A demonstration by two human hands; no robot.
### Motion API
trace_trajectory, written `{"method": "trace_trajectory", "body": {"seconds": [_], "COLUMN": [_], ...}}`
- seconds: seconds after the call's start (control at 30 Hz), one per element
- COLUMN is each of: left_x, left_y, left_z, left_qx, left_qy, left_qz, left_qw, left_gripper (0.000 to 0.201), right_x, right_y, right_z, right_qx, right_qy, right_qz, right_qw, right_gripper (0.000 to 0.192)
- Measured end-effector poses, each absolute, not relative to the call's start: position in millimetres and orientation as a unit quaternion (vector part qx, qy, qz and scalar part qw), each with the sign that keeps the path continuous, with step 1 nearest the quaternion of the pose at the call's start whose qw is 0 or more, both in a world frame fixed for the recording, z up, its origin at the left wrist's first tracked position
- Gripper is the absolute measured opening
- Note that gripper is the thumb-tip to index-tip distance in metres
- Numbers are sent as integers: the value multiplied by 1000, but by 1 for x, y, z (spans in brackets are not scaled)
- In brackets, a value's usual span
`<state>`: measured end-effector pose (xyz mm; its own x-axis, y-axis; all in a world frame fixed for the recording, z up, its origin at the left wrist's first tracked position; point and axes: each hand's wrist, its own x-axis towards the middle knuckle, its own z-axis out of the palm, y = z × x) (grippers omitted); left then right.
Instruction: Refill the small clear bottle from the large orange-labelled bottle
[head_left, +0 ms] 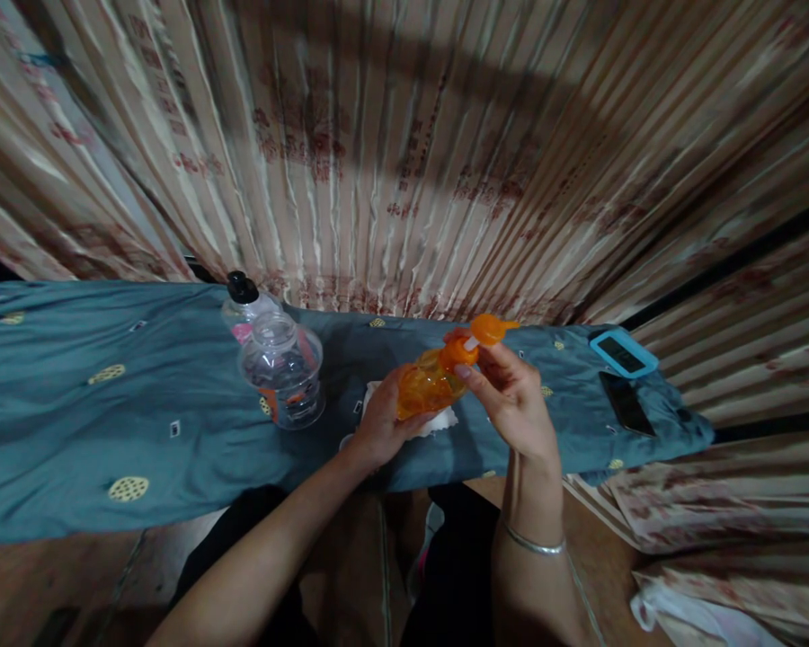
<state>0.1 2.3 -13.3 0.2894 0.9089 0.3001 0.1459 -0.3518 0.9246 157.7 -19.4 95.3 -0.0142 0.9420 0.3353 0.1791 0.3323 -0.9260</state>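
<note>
My left hand (379, 422) grips the body of an orange translucent pump bottle (426, 386), tilted with its top to the right. My right hand (512, 400) pinches the bottle's orange collar and pump head (489, 331) between fingers and thumb. Under the bottle a white tissue or cloth (445, 419) lies on the teal cloth-covered table (141, 404). A silver bangle (534, 544) circles my right wrist.
A clear plastic jar (281, 368) stands left of my hands, with a black-capped clear bottle (244, 301) behind it. A blue-cased device (623, 353) and a dark phone (626, 404) lie at the table's right end. Patterned curtains (404, 153) hang behind.
</note>
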Motion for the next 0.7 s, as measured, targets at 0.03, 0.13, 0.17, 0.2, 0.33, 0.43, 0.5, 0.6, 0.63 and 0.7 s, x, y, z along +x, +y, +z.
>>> {"method": "trace_trajectory", "body": {"seconds": [0.03, 0.13, 0.17, 0.2, 0.33, 0.43, 0.5, 0.6, 0.63, 0.7], "left_x": [0, 0, 0, 1, 0, 0, 0, 0, 0, -1], "left_y": [2, 2, 2, 2, 2, 2, 2, 2, 2, 2], "left_z": [-13, -13, -14, -15, -17, -16, -14, -12, -12, -12], "left_qx": [686, 683, 680, 676, 667, 662, 664, 676, 680, 683], "left_qy": [384, 389, 392, 395, 389, 386, 387, 383, 382, 384], "left_qz": [455, 454, 455, 456, 456, 456, 454, 449, 449, 449], "left_qw": [419, 420, 421, 422, 443, 452, 450, 441, 437, 430], "left_gripper": [64, 67, 67, 68, 67, 68, 67, 66, 66, 67], "right_x": [158, 159, 159, 159, 161, 163, 163, 164, 164, 164], "right_y": [-19, -17, -17, -17, -16, -17, -17, -19, -19, -19], "right_z": [96, 97, 97, 97, 93, 92, 94, 98, 99, 99], "right_qx": [-456, -455, -454, -453, -455, -459, -456, -444, -442, -440], "right_qy": [-618, -626, -628, -629, -636, -643, -647, -649, -650, -654], "right_qz": [358, 362, 363, 363, 349, 338, 341, 344, 341, 334], "right_qw": [530, 519, 518, 517, 517, 511, 508, 513, 516, 517], "right_gripper": [37, 36, 36, 34, 33, 35, 34, 33, 32, 32]}}
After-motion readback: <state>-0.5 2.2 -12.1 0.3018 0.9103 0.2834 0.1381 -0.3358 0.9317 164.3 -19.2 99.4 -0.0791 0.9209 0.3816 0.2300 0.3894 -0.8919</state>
